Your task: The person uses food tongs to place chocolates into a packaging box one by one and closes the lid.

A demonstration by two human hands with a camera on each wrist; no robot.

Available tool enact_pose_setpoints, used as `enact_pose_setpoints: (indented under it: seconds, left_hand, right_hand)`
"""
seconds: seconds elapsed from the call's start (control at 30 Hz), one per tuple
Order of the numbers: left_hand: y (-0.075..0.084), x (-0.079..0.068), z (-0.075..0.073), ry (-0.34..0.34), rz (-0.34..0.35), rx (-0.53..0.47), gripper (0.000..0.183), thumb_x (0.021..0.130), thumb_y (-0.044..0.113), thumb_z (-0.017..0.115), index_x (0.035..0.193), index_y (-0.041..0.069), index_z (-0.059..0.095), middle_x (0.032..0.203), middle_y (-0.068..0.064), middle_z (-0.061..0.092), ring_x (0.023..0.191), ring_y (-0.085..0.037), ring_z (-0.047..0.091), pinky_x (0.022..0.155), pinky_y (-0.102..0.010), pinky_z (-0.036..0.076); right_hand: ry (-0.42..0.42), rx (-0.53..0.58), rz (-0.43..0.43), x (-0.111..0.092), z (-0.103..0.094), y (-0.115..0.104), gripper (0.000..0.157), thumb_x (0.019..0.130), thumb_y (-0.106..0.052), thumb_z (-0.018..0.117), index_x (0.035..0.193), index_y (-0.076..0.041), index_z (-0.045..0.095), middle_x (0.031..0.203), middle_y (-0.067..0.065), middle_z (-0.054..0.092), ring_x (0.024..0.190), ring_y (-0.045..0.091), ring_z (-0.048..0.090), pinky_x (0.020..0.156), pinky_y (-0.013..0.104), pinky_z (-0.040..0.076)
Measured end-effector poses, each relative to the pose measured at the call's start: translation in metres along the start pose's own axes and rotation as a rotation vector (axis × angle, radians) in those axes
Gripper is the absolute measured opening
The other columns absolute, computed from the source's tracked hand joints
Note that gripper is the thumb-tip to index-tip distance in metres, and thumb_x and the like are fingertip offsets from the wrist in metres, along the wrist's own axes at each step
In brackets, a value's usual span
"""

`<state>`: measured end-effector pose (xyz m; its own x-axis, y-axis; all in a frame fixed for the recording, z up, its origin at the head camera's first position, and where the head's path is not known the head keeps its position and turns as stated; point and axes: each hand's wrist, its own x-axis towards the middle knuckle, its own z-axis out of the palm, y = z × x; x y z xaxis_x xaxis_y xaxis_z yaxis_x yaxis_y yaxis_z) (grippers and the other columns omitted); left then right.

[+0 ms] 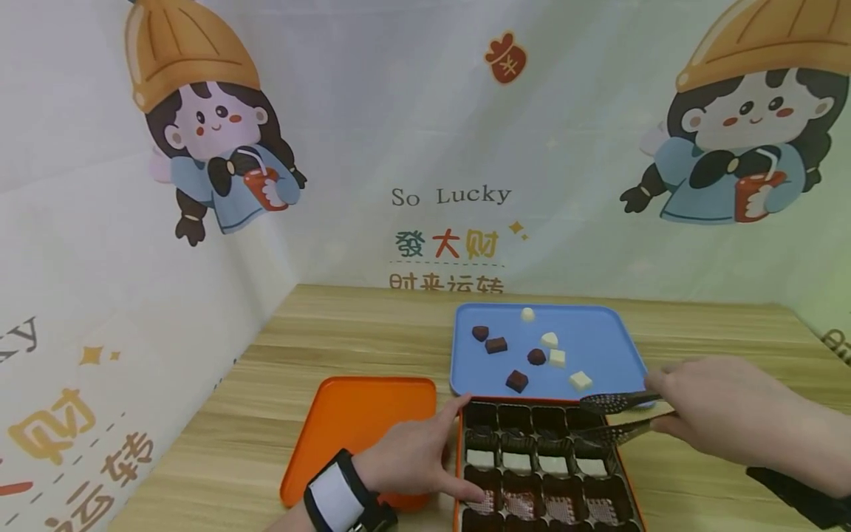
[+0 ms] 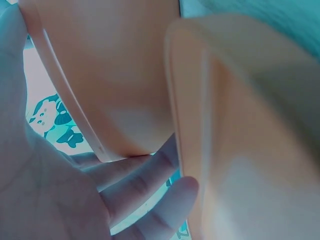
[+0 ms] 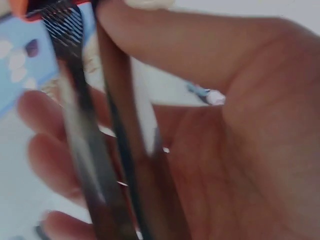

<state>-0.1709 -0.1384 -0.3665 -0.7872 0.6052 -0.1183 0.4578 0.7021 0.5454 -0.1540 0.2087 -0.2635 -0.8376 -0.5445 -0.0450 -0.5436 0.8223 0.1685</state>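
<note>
An orange box (image 1: 459,473) with a dark compartment insert stands at the front. Several white chocolates (image 1: 516,463) lie along its second row; the back row looks dark inside. My left hand (image 1: 412,458) holds the box's left side, index finger at the far corner and thumb over the rim. In the left wrist view, its fingers lie by orange walls (image 2: 115,80). My right hand (image 1: 711,410) grips tongs (image 1: 614,434) with perforated tips, thumb on one arm and fingers on the other. The tips stand apart above the back right compartment, with no chocolate visible between them.
A blue tray (image 1: 598,336) behind the box carries scattered white and dark chocolates (image 1: 517,381). To the left lies an orange lid-like tray (image 1: 359,414), partly under my left forearm. Printed cloth (image 1: 346,133) hangs behind the wooden table (image 1: 266,384).
</note>
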Motion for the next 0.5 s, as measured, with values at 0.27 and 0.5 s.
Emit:
enact_pose_setpoints:
  seconds: [0.27, 0.5]
  left_hand:
    - [-0.003, -0.001, -0.017, -0.099, 0.011, -0.044, 0.099, 0.072, 0.06, 0.064, 0.146, 0.025, 0.008, 0.056, 0.007, 0.045, 0.041, -0.013, 0.035, 0.04, -0.028, 0.021]
    - [-0.004, 0.011, -0.032, -0.172, 0.05, -0.14, 0.086, 0.075, 0.048, 0.067, 0.144, 0.027, 0.019, 0.124, 0.001, 0.049, 0.071, -0.006, 0.056, 0.059, -0.026, 0.044]
  right_hand:
    - [0.004, 0.137, 0.09, -0.009, 0.014, 0.012, 0.034, 0.09, -0.046, 0.047, 0.096, -0.013, 0.048, 0.064, -0.011, 0.041, 0.049, 0.004, 0.034, 0.046, 0.027, 0.031]
    - [-0.04, 0.23, 0.131, 0.001, 0.015, 0.021, 0.046, 0.092, -0.05, 0.04, 0.106, -0.007, 0.051, 0.068, -0.008, 0.045, 0.052, 0.006, 0.038, 0.049, 0.029, 0.033]
